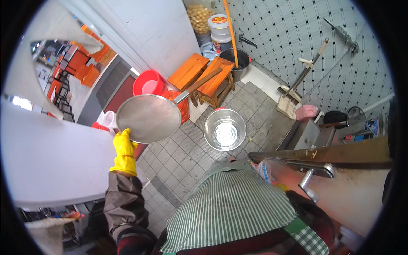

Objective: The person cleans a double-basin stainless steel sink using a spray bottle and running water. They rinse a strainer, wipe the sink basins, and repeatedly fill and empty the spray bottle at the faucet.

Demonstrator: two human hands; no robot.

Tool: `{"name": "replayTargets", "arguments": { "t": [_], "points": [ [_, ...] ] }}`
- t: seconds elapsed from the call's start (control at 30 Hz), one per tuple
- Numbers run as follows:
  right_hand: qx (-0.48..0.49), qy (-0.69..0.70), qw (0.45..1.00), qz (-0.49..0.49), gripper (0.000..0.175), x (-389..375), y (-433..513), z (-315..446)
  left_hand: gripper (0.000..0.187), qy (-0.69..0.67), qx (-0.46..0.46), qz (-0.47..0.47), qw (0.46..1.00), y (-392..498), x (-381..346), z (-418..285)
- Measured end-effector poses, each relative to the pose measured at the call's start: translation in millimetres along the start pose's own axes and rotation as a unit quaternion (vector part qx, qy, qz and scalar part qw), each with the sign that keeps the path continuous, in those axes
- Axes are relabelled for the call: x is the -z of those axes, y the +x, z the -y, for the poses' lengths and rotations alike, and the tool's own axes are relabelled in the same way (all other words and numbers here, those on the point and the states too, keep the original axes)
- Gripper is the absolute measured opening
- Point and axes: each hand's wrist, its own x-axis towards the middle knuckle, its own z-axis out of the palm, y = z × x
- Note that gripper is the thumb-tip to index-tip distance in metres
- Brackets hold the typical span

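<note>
My left hand (124,148), in a yellow rubber glove, grips the near rim of a large round fine-mesh strainer (148,118). Its wooden handle (205,79) points away to the upper right, across the view of the stools. Only a sliver of yellow from my right hand (281,186) shows beside the apron and the door; its fingers are hidden. On the tiled floor in front of me stands a shiny metal bucket (225,129), apart from the strainer. A green-and-white striped apron (229,210) covers my front.
Two wooden stools (188,71) stand ahead beside a red plastic basin (147,83). Behind them are a dark bucket (240,71) with a wooden pole and stacked white tubs (220,30). A long-handled dustpan (287,103) leans at the tiled wall. An open door with a lever handle (307,181) flanks my right.
</note>
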Motion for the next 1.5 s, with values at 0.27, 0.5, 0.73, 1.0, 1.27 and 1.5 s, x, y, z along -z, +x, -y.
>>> {"name": "replayTargets", "arguments": {
  "t": [0.27,0.5,0.73,1.0,1.27,1.5],
  "points": [
    [-0.029,-0.003,0.997,-0.072,0.014,-1,7,91,0.027,-0.013,0.058,0.026,0.998,162,-151,49],
    [-0.163,0.014,0.981,0.101,0.019,112,3,184,0.020,-0.047,0.127,0.106,0.985,323,-271,77],
    [-0.475,0.104,0.869,0.091,0.027,162,43,248,0.018,-0.034,0.165,0.136,0.976,453,-371,126],
    [-0.512,0.140,0.847,0.010,0.026,220,60,292,0.025,-0.089,0.262,0.218,0.936,521,-399,218],
    [-0.498,0.196,0.832,-0.147,0.027,275,105,313,0.033,-0.089,0.345,0.414,0.838,554,-397,238],
    [-0.413,0.440,0.761,-0.239,0.028,394,146,345,0.040,-0.048,0.320,0.348,0.880,516,-406,192]
  ]
}}
